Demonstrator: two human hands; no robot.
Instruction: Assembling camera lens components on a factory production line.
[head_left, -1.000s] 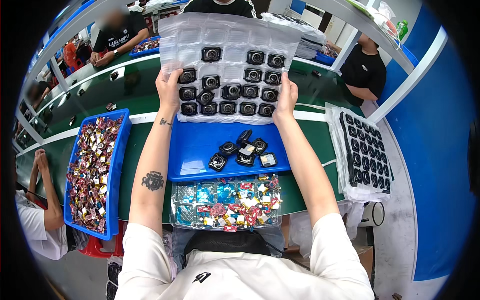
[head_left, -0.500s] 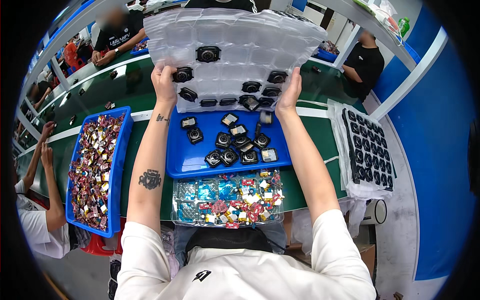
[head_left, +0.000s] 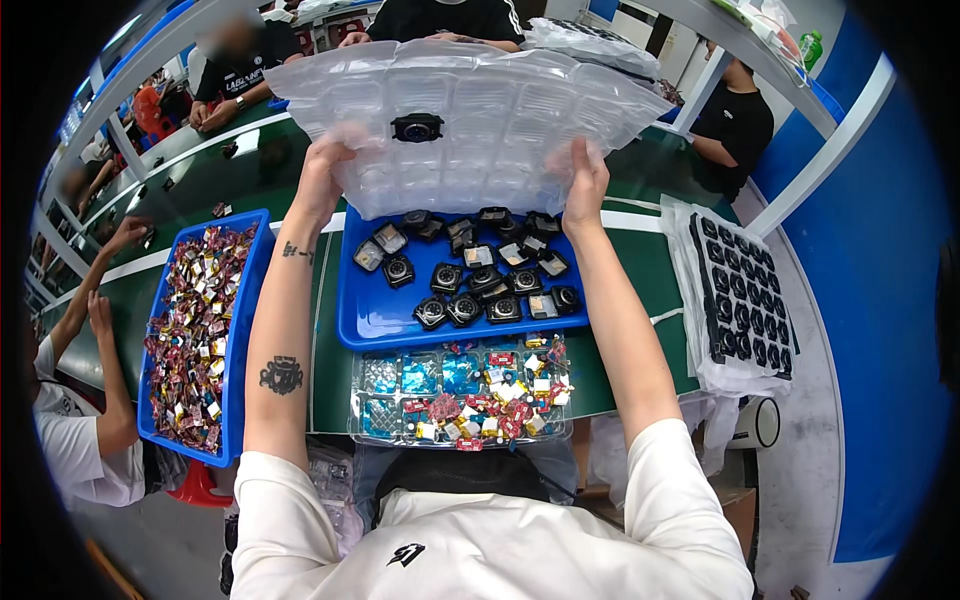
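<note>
Between my two hands a clear plastic blister tray (head_left: 500,112) is held up on edge, tilted over a blue bin. My left hand (head_left: 322,182) grips its left side, and my right hand (head_left: 585,188) holds its right side; the fingertips of both are blurred. One black watch case (head_left: 417,128) still sits in a pocket of the tray. Below, the blue bin (head_left: 385,322) holds many black watch cases (head_left: 447,278), some face down with light inner parts showing, heaped loosely toward the middle and right.
A compartment tray (head_left: 382,418) of small red, white and blue parts lies nearest me. At left stands a long blue bin (head_left: 232,400) full of small components. Stacked trays of watch cases (head_left: 742,290) are at right. Co-workers sit around the green table (head_left: 640,365).
Nearly all the watch cases on the tray have dropped into the blue bin, leaving one in its pocket. The tray has come down slightly and tilted more.
</note>
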